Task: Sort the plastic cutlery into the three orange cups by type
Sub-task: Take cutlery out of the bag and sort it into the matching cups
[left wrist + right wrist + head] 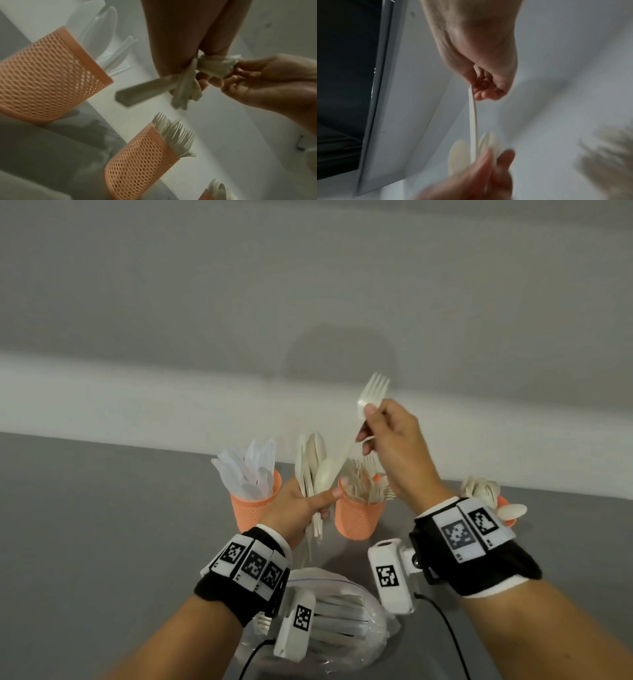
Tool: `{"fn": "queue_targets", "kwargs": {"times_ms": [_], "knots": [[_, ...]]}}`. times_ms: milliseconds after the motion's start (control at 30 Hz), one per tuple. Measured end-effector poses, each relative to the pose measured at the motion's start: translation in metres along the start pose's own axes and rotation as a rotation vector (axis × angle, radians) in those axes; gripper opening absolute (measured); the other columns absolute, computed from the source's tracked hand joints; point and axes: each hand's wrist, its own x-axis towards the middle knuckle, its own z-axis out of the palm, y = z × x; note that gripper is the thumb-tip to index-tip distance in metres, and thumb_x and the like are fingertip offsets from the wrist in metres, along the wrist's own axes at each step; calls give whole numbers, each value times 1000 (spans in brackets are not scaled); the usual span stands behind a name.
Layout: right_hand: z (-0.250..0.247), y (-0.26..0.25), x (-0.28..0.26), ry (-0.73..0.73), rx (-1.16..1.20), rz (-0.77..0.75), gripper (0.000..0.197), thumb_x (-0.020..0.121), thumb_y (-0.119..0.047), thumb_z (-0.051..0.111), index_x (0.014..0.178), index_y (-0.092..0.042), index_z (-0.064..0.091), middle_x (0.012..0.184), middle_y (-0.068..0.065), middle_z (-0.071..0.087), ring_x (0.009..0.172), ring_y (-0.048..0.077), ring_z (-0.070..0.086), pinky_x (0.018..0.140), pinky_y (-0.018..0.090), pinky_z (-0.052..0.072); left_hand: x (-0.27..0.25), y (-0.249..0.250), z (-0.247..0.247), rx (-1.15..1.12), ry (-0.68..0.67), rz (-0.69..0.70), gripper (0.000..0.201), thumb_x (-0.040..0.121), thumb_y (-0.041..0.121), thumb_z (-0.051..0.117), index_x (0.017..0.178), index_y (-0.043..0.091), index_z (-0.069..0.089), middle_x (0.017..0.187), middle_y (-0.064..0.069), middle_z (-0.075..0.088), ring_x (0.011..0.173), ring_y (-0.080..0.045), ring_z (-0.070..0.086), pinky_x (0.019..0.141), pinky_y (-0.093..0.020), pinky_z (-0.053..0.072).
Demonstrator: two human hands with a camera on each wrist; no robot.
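My left hand (298, 508) grips a bundle of white cutlery (310, 474), spoon bowls up, between the left and middle cups. My right hand (390, 440) pinches a white fork (373, 392) at its neck, tines up, above the middle cup. The fork's handle slants down and its end lies among the bundle by my left thumb. Three orange mesh cups stand in a row: the left cup (253, 510) holds knives, the middle cup (358, 518) forks, the right cup (505, 506) spoons, mostly hidden behind my right wrist. In the right wrist view the fork handle (473, 115) runs down to the left hand (479, 175).
A clear plastic bag (342, 611) with more white cutlery lies on the grey table (102, 525) just in front of me, under my wrists. A white wall (205, 337) rises close behind the cups. Cables run from the wrist cameras.
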Motion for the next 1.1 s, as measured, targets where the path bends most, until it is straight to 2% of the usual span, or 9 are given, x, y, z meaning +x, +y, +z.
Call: {"fn": "queue_targets", "kwargs": {"times_ms": [167,367,500,600,667,800,900,967,1100], "knots": [[-46,19,18,255,-60,-95,8,96,-12,46,90,-8,52,66,1,57,56,7,56,55,21,48,1,-8,-1,-69,19,-24,12,78,6,67,80,6,55,51,-1,47,46,-12,46,55,-25,43],[-56,63,20,322,-218,-71,26,93,-14,52,68,-17,44,63,2,61,59,6,60,63,23,47,-1,-5,9,-98,-19,0,12,85,6,62,74,9,56,50,-1,46,44,-11,45,52,-25,42],[-46,94,18,52,-669,94,21,90,-17,55,77,-3,65,82,9,63,84,20,51,82,32,44,-3,-1,12,-117,-60,18,14,88,3,57,80,14,59,51,6,50,44,-7,45,49,-21,43],[-38,105,14,-144,-865,294,10,88,-18,57,93,-14,64,107,4,54,113,20,40,102,42,36,-3,0,10,-68,-96,66,8,79,13,65,75,14,59,53,2,49,46,-9,46,51,-22,44],[-38,100,13,-108,-873,203,18,89,-18,56,105,-18,64,123,6,49,122,25,36,105,38,33,-4,1,10,-37,-118,91,10,76,21,68,69,19,61,54,0,49,49,-10,47,54,-22,44],[-35,54,-7,-25,-352,-18,25,90,-26,56,112,-16,65,117,4,53,114,17,49,89,12,37,-5,6,16,-24,-83,84,11,80,17,66,70,14,61,54,-1,54,56,-14,52,64,-24,46],[-26,27,-36,-412,-129,184,43,78,-34,70,116,-19,57,109,5,60,92,18,59,79,27,49,-4,12,37,86,-115,68,12,75,9,67,64,10,62,60,-7,60,65,-18,60,68,-30,50],[-26,23,-46,-437,-101,273,51,68,-35,79,109,-11,60,92,18,66,71,32,58,58,36,51,-6,17,59,262,-214,46,18,71,13,62,56,5,58,61,-15,60,66,-22,62,66,-35,53],[-54,21,-55,-393,9,297,28,76,-18,74,103,-14,68,106,15,70,97,29,68,82,47,57,-6,16,85,269,-369,-57,20,70,-12,69,70,7,63,66,-6,67,71,-17,67,69,-32,56]]}}
